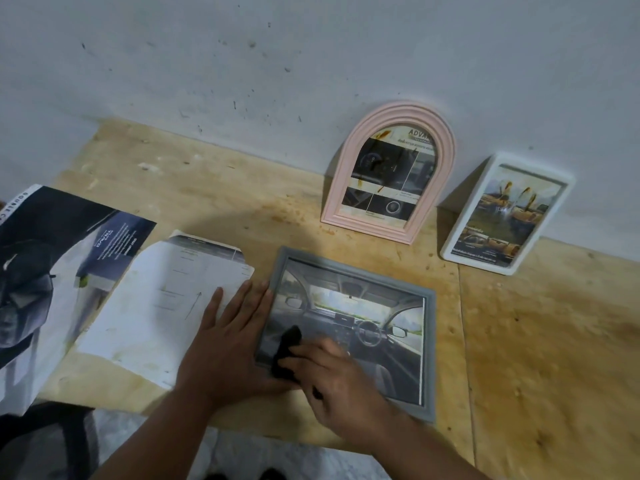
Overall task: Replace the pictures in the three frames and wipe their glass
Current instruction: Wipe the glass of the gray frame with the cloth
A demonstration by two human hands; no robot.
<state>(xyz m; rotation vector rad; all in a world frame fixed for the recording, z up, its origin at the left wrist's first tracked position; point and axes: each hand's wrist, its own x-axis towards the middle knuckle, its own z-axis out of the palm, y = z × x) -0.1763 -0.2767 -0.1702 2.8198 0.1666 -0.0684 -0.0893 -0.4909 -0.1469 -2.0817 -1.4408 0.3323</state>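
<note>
Pink frame point(389, 174), lettering "ADVA"

Your grey frame point(427, 344) lies flat on the tabletop point(554, 341), showing a car-interior picture, with the black cloth point(285, 348) on its glass at the near left corner. Behind it, your pink arched frame point(391, 171) and white frame point(505, 213) lean upright against the wall, each with a brochure picture.
</note>
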